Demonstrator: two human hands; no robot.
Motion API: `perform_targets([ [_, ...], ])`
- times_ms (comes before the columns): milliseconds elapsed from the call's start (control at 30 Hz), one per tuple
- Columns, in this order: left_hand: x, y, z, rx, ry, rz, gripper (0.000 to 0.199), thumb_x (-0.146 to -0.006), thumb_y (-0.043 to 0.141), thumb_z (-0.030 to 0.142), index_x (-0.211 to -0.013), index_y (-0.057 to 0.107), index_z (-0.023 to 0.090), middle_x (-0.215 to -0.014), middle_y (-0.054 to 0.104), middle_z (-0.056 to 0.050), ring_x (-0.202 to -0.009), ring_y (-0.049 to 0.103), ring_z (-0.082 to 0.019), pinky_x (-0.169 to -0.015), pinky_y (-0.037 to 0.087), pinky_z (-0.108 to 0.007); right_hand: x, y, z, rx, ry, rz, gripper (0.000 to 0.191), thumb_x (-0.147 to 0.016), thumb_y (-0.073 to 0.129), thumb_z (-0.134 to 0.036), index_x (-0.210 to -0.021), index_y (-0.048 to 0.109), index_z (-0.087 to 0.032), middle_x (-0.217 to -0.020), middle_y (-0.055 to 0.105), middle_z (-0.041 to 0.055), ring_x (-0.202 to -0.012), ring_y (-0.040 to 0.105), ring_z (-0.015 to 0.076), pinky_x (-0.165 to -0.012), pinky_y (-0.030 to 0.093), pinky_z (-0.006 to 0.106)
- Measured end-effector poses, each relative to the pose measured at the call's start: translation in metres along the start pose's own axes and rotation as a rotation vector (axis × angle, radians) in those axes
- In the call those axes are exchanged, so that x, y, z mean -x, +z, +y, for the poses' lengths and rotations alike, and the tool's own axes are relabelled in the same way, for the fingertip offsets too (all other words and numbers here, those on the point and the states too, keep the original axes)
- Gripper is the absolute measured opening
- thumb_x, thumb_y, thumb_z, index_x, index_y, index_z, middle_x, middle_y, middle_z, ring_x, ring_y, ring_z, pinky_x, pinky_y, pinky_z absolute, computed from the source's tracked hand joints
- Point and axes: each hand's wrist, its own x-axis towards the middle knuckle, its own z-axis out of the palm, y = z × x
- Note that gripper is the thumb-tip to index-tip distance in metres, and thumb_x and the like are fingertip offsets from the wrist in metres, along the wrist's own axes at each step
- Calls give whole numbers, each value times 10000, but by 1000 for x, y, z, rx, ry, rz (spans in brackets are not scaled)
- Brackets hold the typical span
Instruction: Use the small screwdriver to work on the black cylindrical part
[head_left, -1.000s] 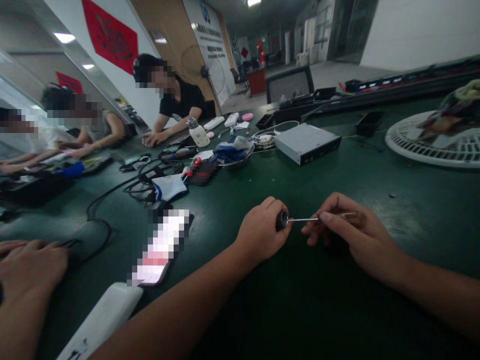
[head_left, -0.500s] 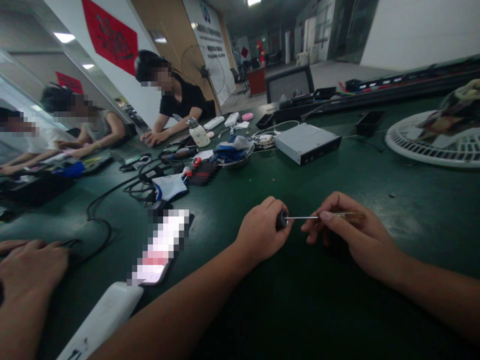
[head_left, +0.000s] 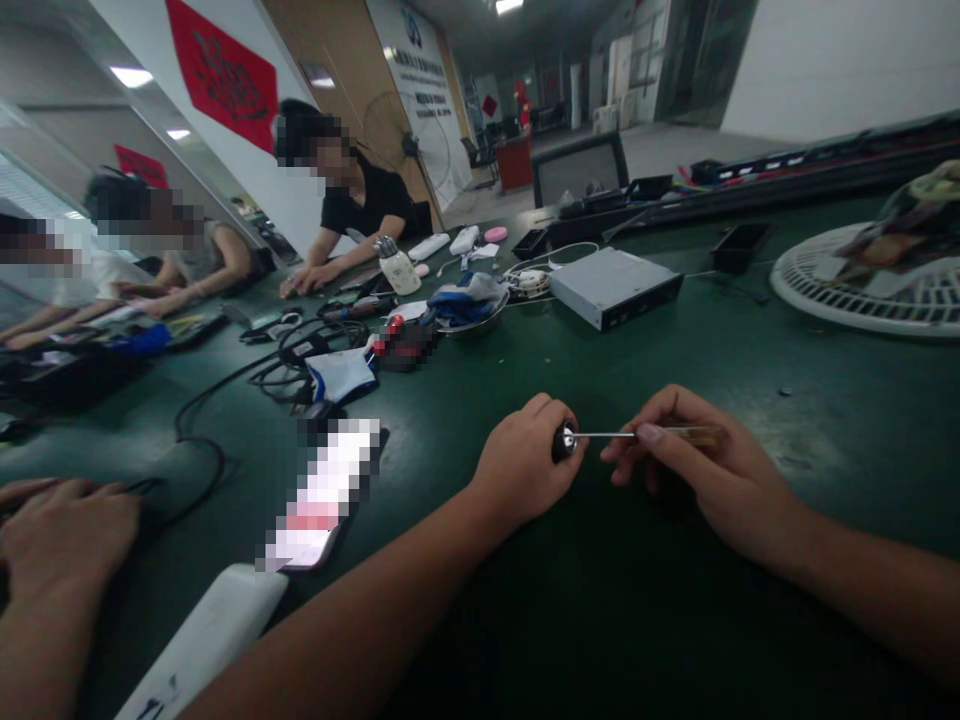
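Right hand on screwdriver | phone nearby | disc drive ahead

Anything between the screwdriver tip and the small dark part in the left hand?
Nothing visible. The screwdriver, held in the right hand, has a bare shaft running straight to the small dark part in the left hand, and its tip reaches that part.

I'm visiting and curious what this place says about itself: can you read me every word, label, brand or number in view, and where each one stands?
Nothing here can be quoted.
Red wall banner: dark brushed characters, too blurred to read.
White wall board: blue logo and lines of print, too small to read.
Phone: screen pixelated, unreadable.
White plastic object: small dark marks, unreadable.
Screwdriver handle: nothing legible.
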Motion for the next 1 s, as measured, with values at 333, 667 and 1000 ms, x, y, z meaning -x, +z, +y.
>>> perform_targets([
  [333, 0, -3, 2, 1, 0, -19, 97, -895, 565, 299, -928, 568, 208, -961, 580, -27, -825, 564, -165, -692, 459, -301, 1, 1, 1, 100, 36, 89, 195, -976, 555, -396, -915, 560, -212, -854, 731, 38, -694, 682, 143, -548, 508, 251],
  [667, 0, -1, 1, -4, -1, 7, 125, -904, 566, 317, -949, 565, 200, -964, 585, -28, -832, 559, -167, -707, 464, -310, -1, 1, 1, 9, 8, 74, 199, -967, 567, -408, -935, 560, -212, -902, 717, 51, -728, 708, 175, -527, 504, 270],
  [1000, 0, 0, 0, -3, 2, 10, 121, -908, 550, 315, -935, 566, 199, -954, 584, -28, -827, 559, -160, -700, 460, -301, 3, -2, 1, -45, -26, 18, 150, -966, 583, -371, -980, 590, -221, -926, 726, 52, -775, 711, 187, -561, 506, 274],
])
